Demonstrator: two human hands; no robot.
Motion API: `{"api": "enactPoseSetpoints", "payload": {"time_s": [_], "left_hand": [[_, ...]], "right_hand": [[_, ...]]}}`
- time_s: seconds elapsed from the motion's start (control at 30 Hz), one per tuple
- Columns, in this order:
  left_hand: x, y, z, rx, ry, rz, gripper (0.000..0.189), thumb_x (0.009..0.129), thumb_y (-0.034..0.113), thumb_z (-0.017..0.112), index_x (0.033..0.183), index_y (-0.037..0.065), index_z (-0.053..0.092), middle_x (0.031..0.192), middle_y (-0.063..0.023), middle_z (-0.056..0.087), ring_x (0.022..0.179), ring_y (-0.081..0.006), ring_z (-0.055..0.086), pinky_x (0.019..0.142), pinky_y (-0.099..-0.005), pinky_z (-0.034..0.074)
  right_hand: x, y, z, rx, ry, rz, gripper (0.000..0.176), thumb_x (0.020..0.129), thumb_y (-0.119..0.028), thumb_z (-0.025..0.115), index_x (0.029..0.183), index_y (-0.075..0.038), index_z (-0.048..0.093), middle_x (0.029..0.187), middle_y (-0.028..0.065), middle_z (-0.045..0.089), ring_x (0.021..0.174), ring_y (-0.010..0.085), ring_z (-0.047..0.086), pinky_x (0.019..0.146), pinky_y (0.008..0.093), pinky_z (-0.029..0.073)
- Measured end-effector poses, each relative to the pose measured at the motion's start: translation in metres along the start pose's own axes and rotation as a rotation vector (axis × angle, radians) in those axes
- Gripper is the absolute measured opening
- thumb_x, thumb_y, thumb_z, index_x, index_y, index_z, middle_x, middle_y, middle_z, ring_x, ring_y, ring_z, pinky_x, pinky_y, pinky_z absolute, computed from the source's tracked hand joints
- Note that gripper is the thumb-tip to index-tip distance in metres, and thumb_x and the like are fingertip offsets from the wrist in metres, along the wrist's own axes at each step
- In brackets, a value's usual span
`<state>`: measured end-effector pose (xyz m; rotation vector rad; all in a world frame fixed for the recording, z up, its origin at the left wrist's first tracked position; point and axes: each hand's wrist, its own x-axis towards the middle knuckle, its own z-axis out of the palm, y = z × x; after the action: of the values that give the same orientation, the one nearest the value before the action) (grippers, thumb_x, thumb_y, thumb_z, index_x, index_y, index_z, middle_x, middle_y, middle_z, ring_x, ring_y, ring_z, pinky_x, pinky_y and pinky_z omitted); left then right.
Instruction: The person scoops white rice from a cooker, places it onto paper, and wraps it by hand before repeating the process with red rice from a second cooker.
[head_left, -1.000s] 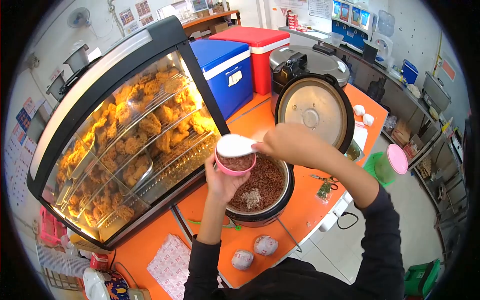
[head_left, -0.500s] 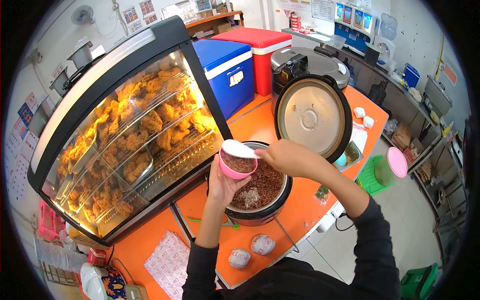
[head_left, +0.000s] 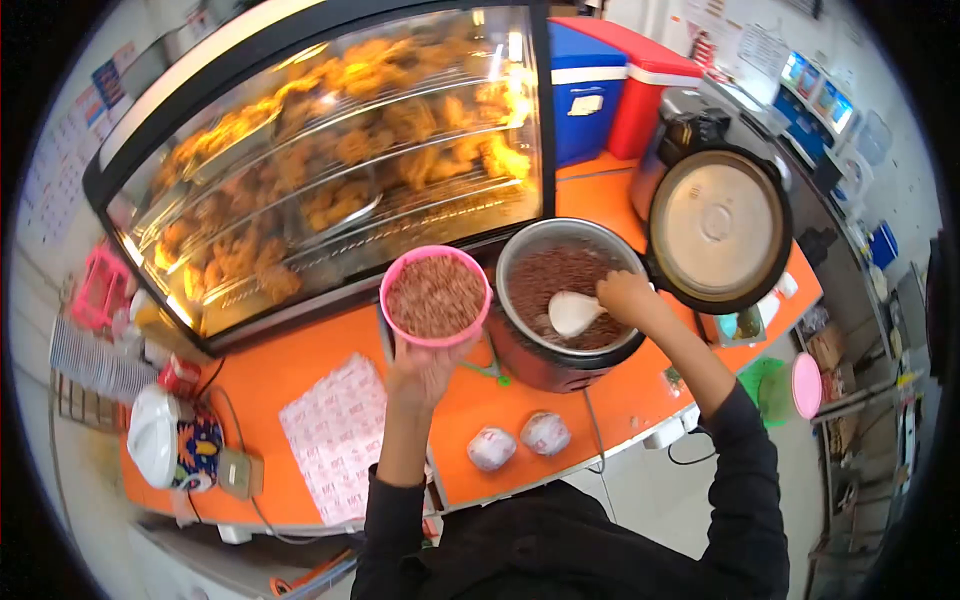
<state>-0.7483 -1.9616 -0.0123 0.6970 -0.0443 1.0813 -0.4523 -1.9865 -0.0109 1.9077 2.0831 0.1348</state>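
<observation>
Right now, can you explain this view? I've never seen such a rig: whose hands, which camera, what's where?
No robot here: a person works bare-handed, filmed by a camera worn on the head, looking forward and down. The left hand holds a pink bowl of brown grains, probably rice. The right hand holds a white scoop inside the open cooker. On the orange table lie two wrapped bundles and a printed paper sheet; a lit glass cabinet of fried food stands beyond.

Paper sheet: red print, apparently lettering, unreadable | wall notice: too small to read
</observation>
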Motion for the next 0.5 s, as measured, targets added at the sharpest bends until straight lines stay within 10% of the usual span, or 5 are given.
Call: {"api": "enactPoseSetpoints", "payload": {"time_s": [0.13,0.3,0.4,0.43,0.5], "left_hand": [[-0.091,0.023,-0.027,0.470,0.103,0.033,0.106,0.054,0.045,0.081,0.135,0.008,0.023,0.135,-0.0125,0.035,0.124,-0.0285,0.036,0.102,-0.0429,0.034],[-0.187,0.020,-0.050,0.831,0.417,0.244,0.115,0.044,0.033,0.088,0.134,0.005,0.023,0.139,-0.0179,0.022,0.127,-0.0303,0.030,0.101,-0.0428,0.031],[-0.224,0.070,-0.057,1.851,0.511,-0.028,0.111,0.049,0.042,0.084,0.134,0.003,0.024,0.139,-0.0217,0.021,0.129,-0.0348,0.023,0.103,-0.0468,0.023],[-0.237,0.080,-0.064,1.907,0.608,-0.094,0.108,0.053,0.049,0.078,0.135,0.001,0.024,0.138,-0.0237,0.023,0.131,-0.0390,0.016,0.104,-0.0505,0.016],[-0.286,0.096,-0.115,1.876,0.723,-0.182,0.109,0.054,0.049,0.078,0.135,0.001,0.023,0.139,-0.0222,0.023,0.131,-0.0382,0.016,0.104,-0.0513,0.015]], "right_hand": [[-0.014,-0.109,-0.050,0.711,0.551,-0.157,0.030,0.083,-0.019,0.054,0.106,0.000,0.052,0.105,0.0145,0.050,0.099,0.0297,0.050,0.087,0.0403,0.037],[-0.054,-0.308,-0.037,2.573,-0.331,-0.049,0.055,0.093,-0.047,0.030,0.130,-0.007,0.036,0.130,0.0085,0.044,0.120,0.0246,0.041,0.102,0.0394,0.031],[-0.051,-0.370,0.024,2.861,-0.624,0.159,0.061,0.090,-0.053,0.028,0.129,-0.007,0.036,0.128,0.0089,0.046,0.118,0.0258,0.044,0.097,0.0423,0.038],[-0.041,-0.376,0.040,3.071,-1.000,-0.200,0.061,0.090,-0.054,0.027,0.127,-0.007,0.039,0.127,0.0105,0.046,0.116,0.0262,0.046,0.092,0.0426,0.043],[-0.022,-0.395,0.047,2.913,-0.787,-0.053,0.054,0.090,-0.048,0.033,0.127,-0.009,0.040,0.125,0.0109,0.047,0.115,0.0275,0.047,0.092,0.0418,0.043]]}}
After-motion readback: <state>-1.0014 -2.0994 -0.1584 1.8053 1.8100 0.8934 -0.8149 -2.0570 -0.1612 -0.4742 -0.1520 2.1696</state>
